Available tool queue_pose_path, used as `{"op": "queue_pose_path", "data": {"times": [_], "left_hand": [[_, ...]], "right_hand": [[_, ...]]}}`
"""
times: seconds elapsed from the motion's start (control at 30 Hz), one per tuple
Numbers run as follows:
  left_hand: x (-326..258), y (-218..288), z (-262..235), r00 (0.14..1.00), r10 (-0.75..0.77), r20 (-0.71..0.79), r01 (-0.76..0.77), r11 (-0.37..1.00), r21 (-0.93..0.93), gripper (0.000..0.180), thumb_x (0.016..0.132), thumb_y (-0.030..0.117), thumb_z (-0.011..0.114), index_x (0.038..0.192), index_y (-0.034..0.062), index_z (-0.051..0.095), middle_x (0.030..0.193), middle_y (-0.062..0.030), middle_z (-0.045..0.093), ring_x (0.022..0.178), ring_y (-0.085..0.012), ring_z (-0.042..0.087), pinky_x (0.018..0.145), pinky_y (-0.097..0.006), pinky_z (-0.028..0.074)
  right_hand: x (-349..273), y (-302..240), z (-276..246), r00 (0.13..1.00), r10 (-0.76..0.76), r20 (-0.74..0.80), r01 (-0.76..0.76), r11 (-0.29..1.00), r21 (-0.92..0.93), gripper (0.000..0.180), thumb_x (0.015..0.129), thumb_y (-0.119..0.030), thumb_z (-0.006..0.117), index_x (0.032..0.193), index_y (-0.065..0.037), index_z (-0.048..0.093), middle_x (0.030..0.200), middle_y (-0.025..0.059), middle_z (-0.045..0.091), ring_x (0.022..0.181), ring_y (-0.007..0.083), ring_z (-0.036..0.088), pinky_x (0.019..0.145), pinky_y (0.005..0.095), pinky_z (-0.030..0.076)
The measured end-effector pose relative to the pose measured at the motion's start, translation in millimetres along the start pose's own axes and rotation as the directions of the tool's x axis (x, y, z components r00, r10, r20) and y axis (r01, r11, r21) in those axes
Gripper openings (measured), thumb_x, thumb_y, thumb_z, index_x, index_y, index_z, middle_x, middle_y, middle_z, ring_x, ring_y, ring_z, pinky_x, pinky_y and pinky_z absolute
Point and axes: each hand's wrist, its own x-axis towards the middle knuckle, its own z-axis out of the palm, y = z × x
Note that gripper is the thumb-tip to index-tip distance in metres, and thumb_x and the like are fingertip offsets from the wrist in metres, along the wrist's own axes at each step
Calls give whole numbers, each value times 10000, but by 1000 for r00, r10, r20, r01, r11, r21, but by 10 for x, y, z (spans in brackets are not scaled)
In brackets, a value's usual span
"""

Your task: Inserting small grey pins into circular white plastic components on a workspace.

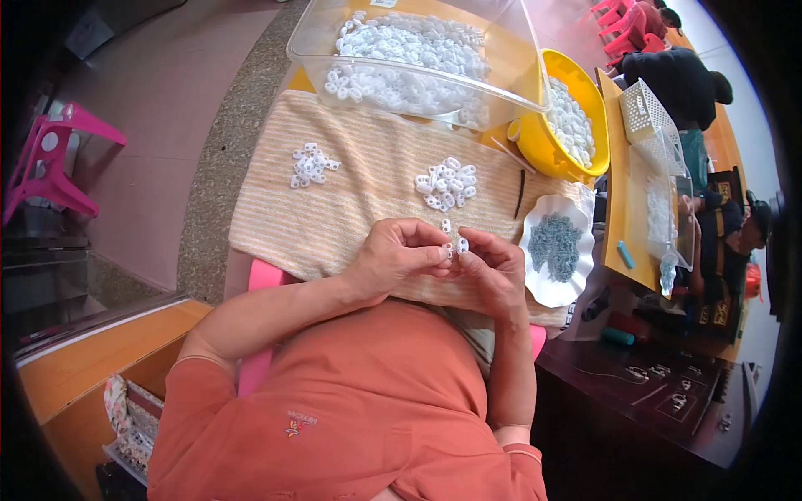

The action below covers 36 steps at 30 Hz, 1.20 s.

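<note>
1. Left hand and right hand meet over the striped towel, fingertips pinching small white plastic pieces.
2. A pile of white pieces lies at 12 o'clock from the hands.
3. A white dish of grey parts sits at 3 o'clock.

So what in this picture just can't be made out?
- Head view: the small white pieces between the left hand and right hand are mostly hidden by the fingertips; their shape and each hand's grip are unclear.
- The grey bits on the white plate are too small to identify.
- The clear tub is cut off by the top edge.
- The people at the far right are warped by the lens rim.
</note>
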Motion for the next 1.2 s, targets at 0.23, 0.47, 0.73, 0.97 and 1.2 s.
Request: {"op": "queue_pose_path", "data": {"times": [0.23,0.47,0.73,0.97,1.2], "left_hand": [[-1,-5,-10,1000,1,-4,-1,1000,26,149,859,3,630,1006,-23,626,917,-91,667,812,-144,654,753,-271,562],[-3,-10,-6,1000,12,8,-12,1000,19,172,859,26,642,1018,-35,614,918,-94,667,807,-141,655,749,-260,557],[8,-32,-15,1000,23,5,-23,998,51,175,863,40,641,1013,-44,610,894,-94,667,787,-136,657,730,-247,554],[9,-12,-9,1000,-4,-1,4,999,47,176,851,19,650,1019,-22,617,907,-89,665,805,-142,654,751,-275,556],[-14,13,1,1000,-1,1,1,999,46,179,850,23,650,1019,-24,616,900,-84,661,796,-143,655,748,-276,557]], "right_hand": [[14,48,-57,998,-62,-9,61,998,-26,343,863,-65,656,1169,59,563,883,126,672,762,191,663,708,312,554],[1,32,-54,997,-68,-20,67,996,-62,343,853,-59,663,1164,59,579,885,122,675,755,182,663,708,288,542],[-4,37,-94,997,-75,-14,72,988,-136,334,854,-37,653,1166,59,585,918,103,674,789,162,658,729,274,534],[13,158,-153,994,-93,-61,86,991,-106,316,858,-14,636,1159,57,573,892,109,669,762,179,660,720,286,536],[-8,37,-58,997,-13,-82,8,998,-57,258,868,-19,629,1116,41,591,866,94,661,752,164,648,718,282,531]]}}
